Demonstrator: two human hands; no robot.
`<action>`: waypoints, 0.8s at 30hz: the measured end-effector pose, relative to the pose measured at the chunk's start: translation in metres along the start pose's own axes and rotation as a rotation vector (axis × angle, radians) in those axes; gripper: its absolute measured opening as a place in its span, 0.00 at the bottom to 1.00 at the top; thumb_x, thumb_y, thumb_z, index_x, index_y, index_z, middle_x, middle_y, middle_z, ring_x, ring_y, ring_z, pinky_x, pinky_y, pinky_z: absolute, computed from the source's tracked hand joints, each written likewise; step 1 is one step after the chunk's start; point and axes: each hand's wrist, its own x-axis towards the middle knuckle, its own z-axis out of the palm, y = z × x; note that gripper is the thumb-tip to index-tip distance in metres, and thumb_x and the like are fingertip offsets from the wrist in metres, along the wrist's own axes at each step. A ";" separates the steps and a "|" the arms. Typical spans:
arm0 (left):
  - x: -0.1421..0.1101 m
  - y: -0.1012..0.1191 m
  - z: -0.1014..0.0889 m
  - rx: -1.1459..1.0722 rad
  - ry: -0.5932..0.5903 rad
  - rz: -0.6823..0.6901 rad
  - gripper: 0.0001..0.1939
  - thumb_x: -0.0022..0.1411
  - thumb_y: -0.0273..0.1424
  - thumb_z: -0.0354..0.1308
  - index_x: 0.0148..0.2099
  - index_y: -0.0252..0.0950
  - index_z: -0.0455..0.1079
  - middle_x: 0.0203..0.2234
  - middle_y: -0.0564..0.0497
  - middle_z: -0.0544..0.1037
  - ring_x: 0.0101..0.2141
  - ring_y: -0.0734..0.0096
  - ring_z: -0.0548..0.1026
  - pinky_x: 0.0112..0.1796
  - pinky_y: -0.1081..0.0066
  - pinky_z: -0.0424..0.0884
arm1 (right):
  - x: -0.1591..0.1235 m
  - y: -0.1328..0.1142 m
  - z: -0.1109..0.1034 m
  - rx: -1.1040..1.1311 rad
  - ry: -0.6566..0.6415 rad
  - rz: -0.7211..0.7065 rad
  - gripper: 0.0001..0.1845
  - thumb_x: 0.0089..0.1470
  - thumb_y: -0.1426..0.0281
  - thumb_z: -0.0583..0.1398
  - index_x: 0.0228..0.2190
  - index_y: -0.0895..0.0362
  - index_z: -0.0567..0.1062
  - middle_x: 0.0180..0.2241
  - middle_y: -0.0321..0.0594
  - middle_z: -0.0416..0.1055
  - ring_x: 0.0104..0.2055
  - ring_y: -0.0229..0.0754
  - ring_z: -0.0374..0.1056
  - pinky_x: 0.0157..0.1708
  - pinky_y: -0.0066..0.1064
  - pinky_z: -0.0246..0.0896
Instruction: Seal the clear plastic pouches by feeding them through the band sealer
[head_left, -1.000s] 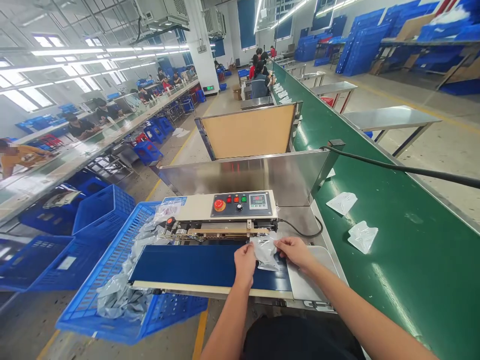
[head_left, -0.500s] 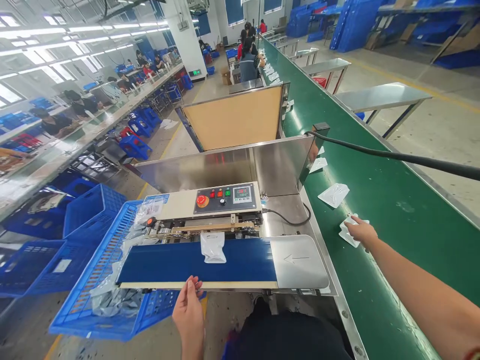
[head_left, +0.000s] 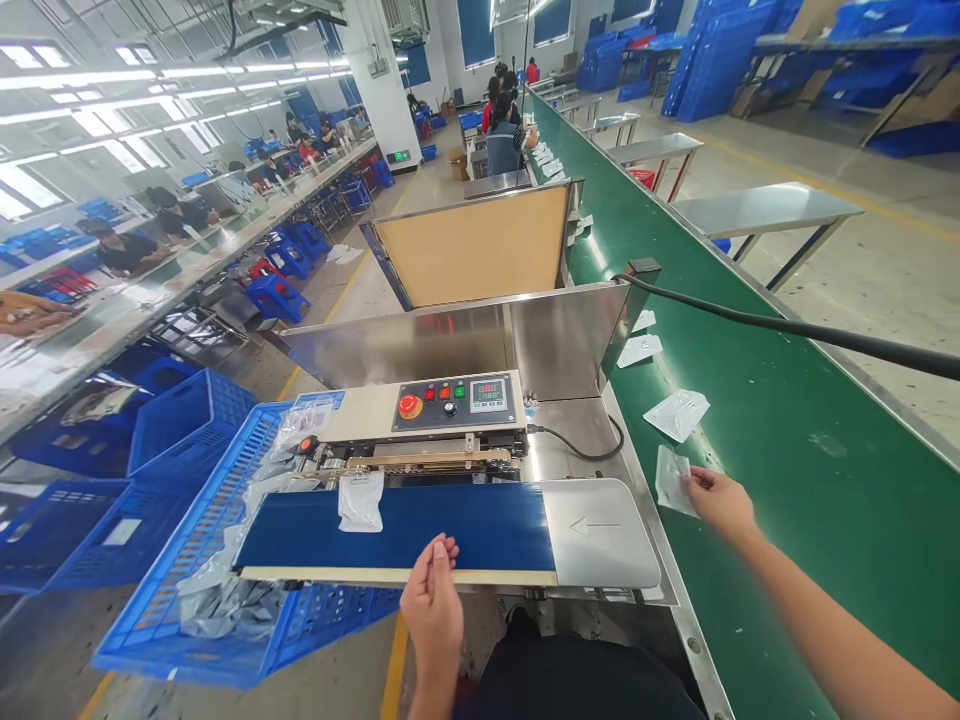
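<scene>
Over the green conveyor, my right hand (head_left: 721,505) pinches the edge of a small pale plastic pouch (head_left: 672,480), lifted at a tilt. Just beyond it another white pouch (head_left: 677,415) lies flat on the green belt. My left hand (head_left: 433,585) is at the front edge of the sealing machine's blue belt (head_left: 465,525), fingers curled together with nothing visible in them. A white pouch (head_left: 361,502) rides on that blue belt, its top edge at the band sealer (head_left: 420,410). No hand touches this pouch.
A blue crate (head_left: 187,665) with several sealed pouches stands at the belt's left end. Farther pouches (head_left: 640,350) lie along the green conveyor (head_left: 810,500). A black cable (head_left: 787,328) crosses above it. Behind the sealer rises a metal panel (head_left: 405,345). Co-workers sit farther off.
My right hand has raised the pouch from the green conveyor and drawn it slightly left. The left hand has shifted right. The pouch on the blue belt has travelled left.
</scene>
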 end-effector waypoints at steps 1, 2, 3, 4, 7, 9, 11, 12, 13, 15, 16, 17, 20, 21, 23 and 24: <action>-0.005 0.004 0.011 -0.001 -0.066 0.019 0.32 0.62 0.58 0.67 0.49 0.33 0.84 0.43 0.36 0.87 0.41 0.51 0.87 0.44 0.55 0.85 | -0.013 -0.007 -0.007 0.063 0.010 -0.011 0.19 0.49 0.63 0.64 0.40 0.59 0.87 0.30 0.48 0.82 0.28 0.52 0.75 0.30 0.39 0.66; -0.009 0.007 0.023 0.003 -0.145 0.043 0.31 0.64 0.58 0.66 0.49 0.33 0.84 0.43 0.36 0.87 0.42 0.50 0.87 0.45 0.55 0.85 | -0.027 -0.015 -0.014 0.144 0.017 -0.022 0.23 0.50 0.60 0.64 0.44 0.59 0.87 0.31 0.48 0.82 0.30 0.52 0.76 0.31 0.39 0.67; -0.015 0.010 0.036 0.012 -0.232 0.074 0.30 0.66 0.57 0.65 0.50 0.34 0.84 0.44 0.36 0.87 0.44 0.50 0.86 0.47 0.55 0.84 | -0.043 -0.025 -0.021 0.232 0.016 -0.042 0.27 0.51 0.56 0.64 0.47 0.59 0.86 0.32 0.47 0.82 0.30 0.52 0.76 0.32 0.39 0.68; -0.020 0.013 0.050 0.025 -0.320 0.111 0.28 0.67 0.55 0.64 0.51 0.35 0.84 0.45 0.36 0.87 0.46 0.50 0.86 0.49 0.55 0.84 | -0.060 -0.036 -0.028 0.315 0.002 -0.083 0.30 0.51 0.52 0.65 0.48 0.59 0.85 0.31 0.46 0.82 0.31 0.52 0.76 0.33 0.39 0.69; -0.035 0.025 0.092 0.035 -0.540 0.207 0.27 0.69 0.52 0.64 0.58 0.37 0.82 0.55 0.36 0.84 0.54 0.49 0.82 0.55 0.57 0.80 | -0.113 -0.074 -0.039 0.482 -0.173 -0.267 0.29 0.52 0.46 0.67 0.43 0.56 0.85 0.30 0.42 0.81 0.31 0.49 0.75 0.34 0.36 0.71; -0.043 0.034 0.115 0.001 -0.648 0.218 0.29 0.70 0.52 0.64 0.61 0.38 0.80 0.57 0.37 0.83 0.54 0.51 0.81 0.54 0.60 0.78 | -0.144 -0.098 -0.038 0.529 -0.315 -0.384 0.26 0.54 0.45 0.67 0.37 0.55 0.84 0.30 0.41 0.79 0.31 0.45 0.73 0.34 0.34 0.70; -0.048 0.043 0.130 -0.022 -0.758 0.214 0.27 0.72 0.54 0.60 0.54 0.36 0.83 0.46 0.40 0.86 0.44 0.56 0.82 0.45 0.65 0.78 | -0.166 -0.114 -0.032 0.555 -0.386 -0.438 0.26 0.55 0.43 0.68 0.32 0.55 0.81 0.30 0.40 0.77 0.32 0.43 0.70 0.34 0.33 0.69; -0.050 0.046 0.134 -0.023 -0.797 0.219 0.27 0.73 0.55 0.58 0.47 0.35 0.83 0.38 0.43 0.85 0.37 0.61 0.79 0.39 0.68 0.75 | -0.174 -0.119 -0.029 0.578 -0.400 -0.435 0.27 0.54 0.43 0.69 0.30 0.55 0.80 0.30 0.40 0.76 0.32 0.42 0.70 0.34 0.32 0.69; -0.051 0.047 0.136 -0.021 -0.820 0.225 0.29 0.74 0.55 0.56 0.40 0.34 0.81 0.31 0.47 0.81 0.31 0.65 0.74 0.35 0.70 0.71 | -0.180 -0.121 -0.027 0.612 -0.411 -0.414 0.28 0.52 0.42 0.70 0.29 0.55 0.79 0.30 0.40 0.76 0.32 0.41 0.69 0.33 0.32 0.69; -0.051 0.046 0.136 -0.019 -0.817 0.225 0.31 0.75 0.56 0.53 0.31 0.35 0.75 0.24 0.52 0.72 0.27 0.70 0.66 0.30 0.71 0.62 | -0.187 -0.121 -0.023 0.705 -0.463 -0.337 0.30 0.49 0.41 0.73 0.31 0.55 0.78 0.31 0.40 0.76 0.31 0.40 0.68 0.32 0.31 0.68; -0.051 0.044 0.134 -0.023 -0.800 0.216 0.32 0.75 0.56 0.52 0.30 0.35 0.72 0.23 0.53 0.70 0.27 0.71 0.63 0.29 0.71 0.60 | -0.190 -0.119 -0.022 0.749 -0.502 -0.293 0.31 0.47 0.40 0.73 0.33 0.55 0.78 0.31 0.39 0.75 0.30 0.40 0.67 0.30 0.30 0.67; -0.052 0.041 0.132 -0.028 -0.786 0.200 0.32 0.75 0.56 0.52 0.29 0.36 0.69 0.23 0.54 0.68 0.27 0.72 0.61 0.29 0.71 0.58 | -0.192 -0.117 -0.022 0.774 -0.544 -0.257 0.33 0.47 0.39 0.73 0.35 0.55 0.79 0.31 0.39 0.75 0.29 0.39 0.66 0.29 0.30 0.66; -0.053 0.033 0.126 -0.024 -0.772 0.151 0.32 0.74 0.58 0.52 0.29 0.37 0.67 0.23 0.54 0.65 0.27 0.71 0.58 0.29 0.70 0.55 | -0.198 -0.110 -0.022 0.738 -0.624 -0.207 0.35 0.49 0.36 0.70 0.37 0.57 0.82 0.26 0.36 0.72 0.26 0.37 0.62 0.26 0.30 0.62; -0.054 0.031 0.124 -0.016 -0.776 0.145 0.32 0.74 0.58 0.53 0.29 0.37 0.67 0.22 0.55 0.65 0.27 0.71 0.58 0.29 0.70 0.55 | -0.200 -0.108 -0.021 0.704 -0.630 -0.209 0.35 0.49 0.36 0.69 0.35 0.57 0.82 0.25 0.35 0.71 0.25 0.37 0.60 0.26 0.30 0.60; -0.053 0.028 0.121 0.008 -0.796 0.153 0.32 0.74 0.58 0.52 0.28 0.37 0.67 0.22 0.54 0.64 0.27 0.71 0.58 0.29 0.70 0.54 | -0.200 -0.104 -0.017 0.638 -0.614 -0.236 0.34 0.50 0.37 0.69 0.32 0.57 0.82 0.24 0.35 0.70 0.25 0.37 0.59 0.25 0.29 0.58; -0.052 0.027 0.121 0.020 -0.800 0.164 0.32 0.74 0.57 0.52 0.27 0.37 0.66 0.22 0.54 0.64 0.27 0.71 0.58 0.29 0.70 0.54 | -0.198 -0.102 -0.013 0.613 -0.584 -0.246 0.33 0.50 0.37 0.68 0.31 0.57 0.82 0.23 0.35 0.70 0.25 0.37 0.59 0.25 0.29 0.57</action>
